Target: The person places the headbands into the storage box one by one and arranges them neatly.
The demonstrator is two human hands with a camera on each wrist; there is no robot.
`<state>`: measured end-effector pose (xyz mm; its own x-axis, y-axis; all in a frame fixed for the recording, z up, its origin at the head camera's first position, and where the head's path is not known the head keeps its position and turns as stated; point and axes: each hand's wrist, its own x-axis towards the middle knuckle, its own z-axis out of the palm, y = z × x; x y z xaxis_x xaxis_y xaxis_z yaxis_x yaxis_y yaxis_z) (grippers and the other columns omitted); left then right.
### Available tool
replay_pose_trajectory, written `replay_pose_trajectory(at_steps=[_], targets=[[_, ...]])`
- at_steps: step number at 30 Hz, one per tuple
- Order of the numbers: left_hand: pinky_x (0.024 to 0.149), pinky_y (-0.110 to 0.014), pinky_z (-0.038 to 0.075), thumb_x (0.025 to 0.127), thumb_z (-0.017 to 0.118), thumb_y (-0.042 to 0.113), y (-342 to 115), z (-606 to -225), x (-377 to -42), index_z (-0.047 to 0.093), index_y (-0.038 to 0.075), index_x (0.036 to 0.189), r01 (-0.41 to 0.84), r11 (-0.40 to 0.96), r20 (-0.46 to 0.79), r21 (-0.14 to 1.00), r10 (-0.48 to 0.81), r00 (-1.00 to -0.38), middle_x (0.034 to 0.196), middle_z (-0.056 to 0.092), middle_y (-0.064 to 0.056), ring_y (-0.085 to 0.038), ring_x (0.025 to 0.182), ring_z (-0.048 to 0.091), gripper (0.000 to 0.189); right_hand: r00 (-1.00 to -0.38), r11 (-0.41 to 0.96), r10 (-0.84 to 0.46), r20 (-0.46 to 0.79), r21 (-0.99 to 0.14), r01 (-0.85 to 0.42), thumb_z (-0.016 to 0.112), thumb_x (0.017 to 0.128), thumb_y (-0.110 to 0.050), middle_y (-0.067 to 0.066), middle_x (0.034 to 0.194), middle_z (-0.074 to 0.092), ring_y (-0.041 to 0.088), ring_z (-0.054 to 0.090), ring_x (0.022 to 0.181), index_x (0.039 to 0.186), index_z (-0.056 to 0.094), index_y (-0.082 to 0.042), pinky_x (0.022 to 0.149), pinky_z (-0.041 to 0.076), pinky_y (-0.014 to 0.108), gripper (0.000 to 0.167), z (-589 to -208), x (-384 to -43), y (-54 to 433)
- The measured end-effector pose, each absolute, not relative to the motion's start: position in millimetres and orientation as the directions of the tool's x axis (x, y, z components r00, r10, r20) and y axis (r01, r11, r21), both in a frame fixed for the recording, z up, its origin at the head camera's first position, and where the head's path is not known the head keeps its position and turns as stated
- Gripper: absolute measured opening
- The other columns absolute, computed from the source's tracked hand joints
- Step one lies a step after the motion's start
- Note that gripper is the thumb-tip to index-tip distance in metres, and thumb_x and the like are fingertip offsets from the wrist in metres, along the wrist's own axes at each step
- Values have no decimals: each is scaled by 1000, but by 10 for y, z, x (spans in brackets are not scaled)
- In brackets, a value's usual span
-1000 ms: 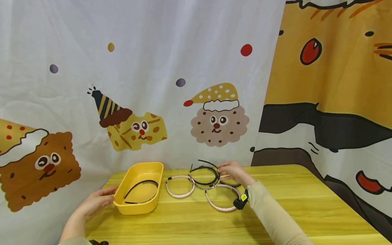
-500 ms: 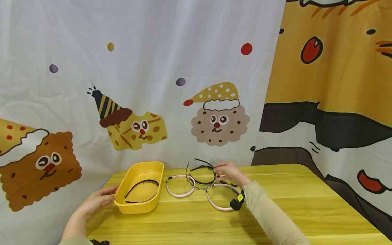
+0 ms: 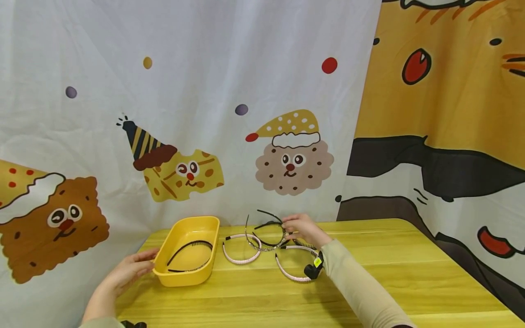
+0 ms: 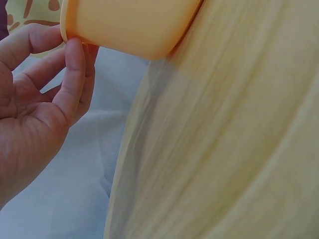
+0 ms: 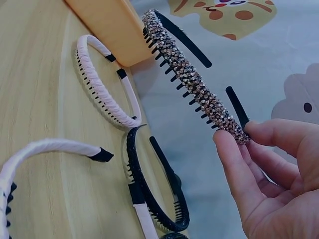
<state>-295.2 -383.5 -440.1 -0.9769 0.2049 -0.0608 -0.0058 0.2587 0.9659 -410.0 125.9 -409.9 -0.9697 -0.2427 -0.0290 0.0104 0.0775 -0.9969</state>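
Note:
In the right wrist view, my right hand (image 5: 279,174) pinches one end of a glittery toothed headband (image 5: 189,79), thumb and fingers at its sparkly band. The head view has this right hand (image 3: 305,229) holding it over the other headbands near the table's back. My left hand (image 3: 129,272) is at the left side of a yellow plastic tray (image 3: 184,279). In the left wrist view, its thumb and fingers (image 4: 75,59) pinch the tray's rim. Inside the tray lies a dark toothed headband (image 3: 201,243).
Between tray and right hand, a pink headband (image 3: 242,262) lies on the wooden table (image 3: 229,305). Another pink headband (image 3: 295,278) is under the right wrist. A black headband (image 5: 144,184) lies close to both. A printed curtain (image 3: 197,91) hangs behind the table.
My right hand has moved slightly left with the glittery headband, drawing it over the left pink headband. The left hand and tray have stayed in place.

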Motion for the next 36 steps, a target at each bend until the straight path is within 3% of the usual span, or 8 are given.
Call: replay_pose_trajectory(at_steps=[8, 15, 26, 36], targets=[[90, -24, 48, 98, 54, 7, -3816, -4382, -2932, 17, -16, 147, -2, 256, -55, 967, 204, -977, 147, 26, -36, -1, 108, 54, 66, -969, 60, -247, -31, -998, 16, 62, 91, -1, 21, 113, 57, 24, 58, 87, 126, 57, 11, 80, 56, 42, 37, -4116, -4160, 1189], [92, -25, 48, 98, 54, 7, -3797, -4357, -2911, 17, -16, 146, -4, 248, -56, 969, 204, -977, 147, 24, -37, -4, 110, 54, 66, -968, 54, -249, -33, -998, 20, 62, 92, -1, 21, 116, 56, 27, 58, 94, 126, 57, 10, 81, 56, 42, 36, -4115, -4177, 1086], [95, -32, 48, 97, 55, 8, -3797, -4360, -2911, 19, -15, 147, -21, 260, -71, 965, 186, -980, 148, 26, -36, -11, 114, 54, 66, -965, 32, -260, -29, -999, 22, 61, 92, -1, 19, 110, 58, 25, 58, 88, 128, 55, 13, 84, 55, 45, 39, -4133, -4159, 887], [95, -32, 48, 98, 55, 9, -3815, -4356, -2909, 17, -15, 147, -13, 251, -68, 968, 209, -976, 148, 24, -36, -13, 117, 53, 66, -960, 10, -278, -28, -1000, 26, 61, 91, 2, 23, 110, 57, 22, 58, 83, 126, 55, 14, 78, 57, 39, 37, -4094, -4181, 743]])
